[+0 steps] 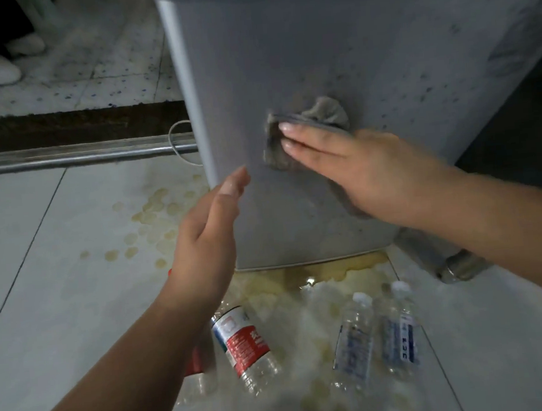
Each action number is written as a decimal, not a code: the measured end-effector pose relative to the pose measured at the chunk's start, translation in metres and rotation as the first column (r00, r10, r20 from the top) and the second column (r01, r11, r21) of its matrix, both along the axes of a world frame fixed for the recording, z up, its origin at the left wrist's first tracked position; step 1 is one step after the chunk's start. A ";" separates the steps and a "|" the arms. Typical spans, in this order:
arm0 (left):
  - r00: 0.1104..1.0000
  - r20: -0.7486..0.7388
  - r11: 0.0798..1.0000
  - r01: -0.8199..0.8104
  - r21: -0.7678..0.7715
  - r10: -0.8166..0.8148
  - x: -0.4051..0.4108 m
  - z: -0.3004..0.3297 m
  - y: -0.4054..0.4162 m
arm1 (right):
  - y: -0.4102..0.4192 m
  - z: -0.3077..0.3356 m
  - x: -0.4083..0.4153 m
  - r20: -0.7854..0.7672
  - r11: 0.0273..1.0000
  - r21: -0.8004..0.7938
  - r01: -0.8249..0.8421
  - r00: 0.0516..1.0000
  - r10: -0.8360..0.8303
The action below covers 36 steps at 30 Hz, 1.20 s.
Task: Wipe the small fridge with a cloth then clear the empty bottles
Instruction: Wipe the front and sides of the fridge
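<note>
Head cam looks down at the small fridge (332, 54), grey side panel filling the top half of the view. The right hand (360, 165) comes in from 3 o'clock with fingers straight and flat, pressing a grey cloth (293, 132) against the panel roughly mid-height. Flat palm makes sense to me, it spreads pressure over the rag instead of bunching it, though part of the cloth is already wadded up at 12 o'clock of the fingertips. The left hand (207, 239) floats near the fridge's left edge around 8 o'clock of the cloth, fingers relaxed and open, holding nothing. I can't tell if it touches the panel; my guess is it's there to steady the box.

There are dark specks on the panel toward 2 o'clock, so I'd say wiping is nowhere near done.

Down at 6 o'clock, on the floor just in front of the fridge base, lie the empties: a red-label bottle (245, 343) partly under the left forearm, and two blue-label bottles (354, 338) (400, 334) side by side to its right. All are on their sides in a yellowish puddle (327, 275) spreading from under the fridge. They're untouched, so clearing comes later, and they'll probably be slippery.
</note>
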<state>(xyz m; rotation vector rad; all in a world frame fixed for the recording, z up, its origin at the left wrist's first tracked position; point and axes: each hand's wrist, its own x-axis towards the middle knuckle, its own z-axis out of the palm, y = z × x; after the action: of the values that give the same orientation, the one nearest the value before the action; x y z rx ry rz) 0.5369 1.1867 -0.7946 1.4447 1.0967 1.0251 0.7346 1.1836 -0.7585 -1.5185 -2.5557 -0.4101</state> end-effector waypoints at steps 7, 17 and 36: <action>0.978 0.207 0.997 -0.021 0.078 0.004 0.015 0.033 0.003 | 0.004 0.069 0.011 0.000 0.949 0.313 -0.024 1.000 0.025; 0.979 0.205 0.999 -0.014 0.052 0.003 0.013 0.026 0.007 | 0.007 0.008 0.017 0.012 0.972 0.215 -0.091 0.996 0.090; 0.978 -0.209 0.972 -0.028 -0.233 -0.021 -0.002 -0.077 0.018 | 0.012 -0.212 -0.017 0.335 0.821 -0.547 0.164 0.942 0.035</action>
<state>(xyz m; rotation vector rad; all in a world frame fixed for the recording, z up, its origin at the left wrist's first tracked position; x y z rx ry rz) 0.5349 1.2048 -0.8712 1.3795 1.3258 0.7277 0.7178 1.1957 -0.9705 -1.8596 -3.0881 0.1392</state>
